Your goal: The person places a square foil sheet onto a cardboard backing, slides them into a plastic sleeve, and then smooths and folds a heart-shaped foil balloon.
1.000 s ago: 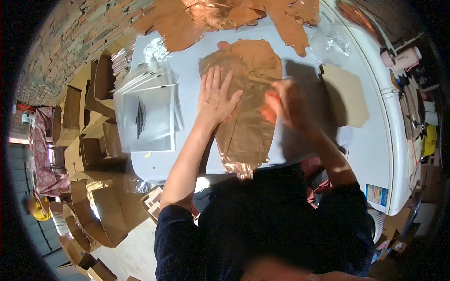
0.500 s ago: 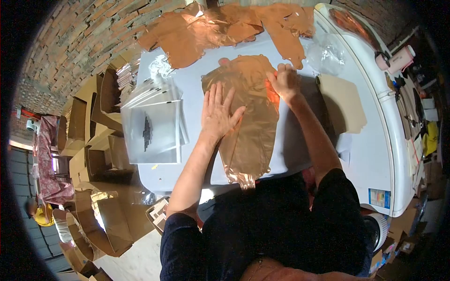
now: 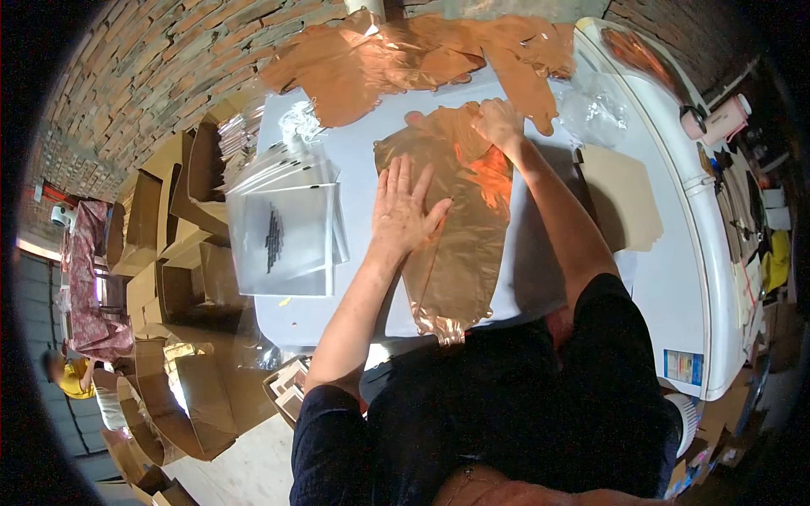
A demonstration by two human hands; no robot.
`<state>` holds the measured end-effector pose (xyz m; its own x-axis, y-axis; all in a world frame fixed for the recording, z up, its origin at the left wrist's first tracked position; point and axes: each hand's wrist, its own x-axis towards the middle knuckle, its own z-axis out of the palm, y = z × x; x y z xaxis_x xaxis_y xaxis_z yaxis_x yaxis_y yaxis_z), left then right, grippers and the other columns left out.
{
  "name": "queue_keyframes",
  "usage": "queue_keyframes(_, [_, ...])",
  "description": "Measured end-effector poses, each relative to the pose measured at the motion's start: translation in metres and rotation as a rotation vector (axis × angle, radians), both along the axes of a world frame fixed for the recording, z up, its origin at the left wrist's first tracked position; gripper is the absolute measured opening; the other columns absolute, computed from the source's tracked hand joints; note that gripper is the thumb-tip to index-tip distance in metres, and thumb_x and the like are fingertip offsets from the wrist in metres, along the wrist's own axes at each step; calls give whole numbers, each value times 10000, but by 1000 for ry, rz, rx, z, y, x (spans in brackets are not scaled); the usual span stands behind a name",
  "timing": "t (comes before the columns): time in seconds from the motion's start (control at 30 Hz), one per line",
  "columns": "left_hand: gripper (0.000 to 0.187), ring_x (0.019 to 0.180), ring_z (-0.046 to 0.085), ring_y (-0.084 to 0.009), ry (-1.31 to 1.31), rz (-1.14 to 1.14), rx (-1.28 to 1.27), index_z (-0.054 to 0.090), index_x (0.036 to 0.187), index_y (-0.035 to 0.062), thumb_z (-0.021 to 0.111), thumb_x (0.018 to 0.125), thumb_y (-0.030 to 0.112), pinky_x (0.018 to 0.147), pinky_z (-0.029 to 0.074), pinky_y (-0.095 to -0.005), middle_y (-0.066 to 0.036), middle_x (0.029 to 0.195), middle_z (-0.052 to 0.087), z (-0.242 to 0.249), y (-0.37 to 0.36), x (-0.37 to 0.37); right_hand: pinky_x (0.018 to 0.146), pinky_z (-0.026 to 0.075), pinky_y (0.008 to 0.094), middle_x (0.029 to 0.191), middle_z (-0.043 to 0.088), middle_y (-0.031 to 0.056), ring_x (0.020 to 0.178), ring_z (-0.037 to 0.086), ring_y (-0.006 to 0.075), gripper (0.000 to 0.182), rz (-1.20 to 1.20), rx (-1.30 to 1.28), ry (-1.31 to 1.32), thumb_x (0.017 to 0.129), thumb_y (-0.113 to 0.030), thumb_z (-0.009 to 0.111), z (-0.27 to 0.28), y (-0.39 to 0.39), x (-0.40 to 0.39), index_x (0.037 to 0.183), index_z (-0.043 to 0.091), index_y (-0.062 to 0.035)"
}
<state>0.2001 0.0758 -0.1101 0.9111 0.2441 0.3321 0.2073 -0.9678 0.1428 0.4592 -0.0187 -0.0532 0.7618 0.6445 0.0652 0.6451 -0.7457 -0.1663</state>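
A flat, copper-coloured foil piece, which looks like an uninflated foil balloon (image 3: 460, 253), lies lengthwise on the white table in front of me. My left hand (image 3: 407, 207) rests palm down on its left side, fingers spread. At its upper right edge, my right hand (image 3: 499, 125) has its fingers curled against the foil, apparently gripping it; the fingertips are partly hidden. Bright orange creases show in the foil just below that hand. Beyond it, more copper foil pieces (image 3: 354, 84) lie in a heap along the far edge.
Clear plastic bags (image 3: 291, 236) with black marks are stacked at left, near a white tangle (image 3: 301, 124). A cardboard sheet (image 3: 623, 198) and crumpled clear plastic (image 3: 595, 110) lie at right. Open cardboard boxes (image 3: 190, 278) crowd the left side. A person in yellow (image 3: 76, 379) is far left.
My right hand has moved up and a little left along the foil's edge, and the orange creased area has grown. My left hand stays flat on the foil. The view has shifted slightly.
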Motion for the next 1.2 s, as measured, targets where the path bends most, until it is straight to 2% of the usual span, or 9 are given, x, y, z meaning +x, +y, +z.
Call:
queue_keyframes(0.13, [762,1515,199,-375,9,7,-9,361,1562,181,397,977,667,1242,115,-469,-234,1614,264,-1,0,0,941,472,530,1106,714,197,1152,615,438,396,110,180,-161,951,-339,512,21,7,-29,1015,711,-3])
queue_keyframes(0.27, [763,1515,200,-377,-3,0,-10,363,1561,175,394,978,667,1242,116,-477,-237,1611,267,-1,-1,-1,755,534,487,837,687,253,816,688,421,489,124,406,121,914,-469,611,29,32,-49,858,647,15])
queue_keyframes(0.37, [762,1513,203,-379,-2,2,-21,382,1551,162,398,978,665,1241,121,-481,-242,1605,276,0,-1,0,700,537,457,811,677,220,738,691,343,507,135,267,327,905,-466,652,30,52,-61,934,596,38])
queue_keyframes(0.4, [761,1513,205,-379,7,5,-23,393,1545,156,400,978,664,1240,123,-482,-244,1602,281,1,-1,-1,646,532,443,825,661,174,683,674,281,536,98,457,562,875,-427,712,29,47,-71,1045,536,50])
queue_keyframes(0.5, [759,1512,205,-381,-10,-4,-56,432,1521,135,410,975,662,1239,128,-486,-250,1593,295,2,-1,-1,693,543,434,903,669,146,741,683,251,498,40,680,726,911,-375,682,25,40,-76,1150,512,28])
queue_keyframes(0.67, [762,1513,203,-382,6,-11,-74,477,1490,112,424,968,664,1239,128,-489,-258,1581,315,7,-1,-3,893,515,466,1083,698,142,1007,670,337,261,312,622,49,978,-198,537,-41,3,-19,1167,591,-27])
queue_keyframes(0.8, [756,1512,205,-383,1,-7,-72,485,1483,106,429,969,658,1241,124,-486,-263,1577,318,6,-1,-2,1101,358,506,1339,623,111,1324,499,346,346,547,453,-391,970,-132,502,-57,-17,-21,1300,583,-68])
queue_keyframes(0.9, [750,1507,215,-385,0,-5,-57,488,1479,105,432,972,654,1243,123,-486,-261,1568,332,6,-1,-2,1161,262,485,1431,552,63,1412,390,323,440,574,284,-425,963,-141,518,-54,-19,-31,1401,516,-90])
queue_keyframes(1.2, [735,1480,268,-379,-54,-26,-37,480,1480,110,437,976,644,1239,146,-499,-237,1517,397,4,-2,-2,1159,207,539,1468,503,68,1442,337,310,460,562,243,-321,996,-162,500,-57,-7,-50,1447,452,-85])
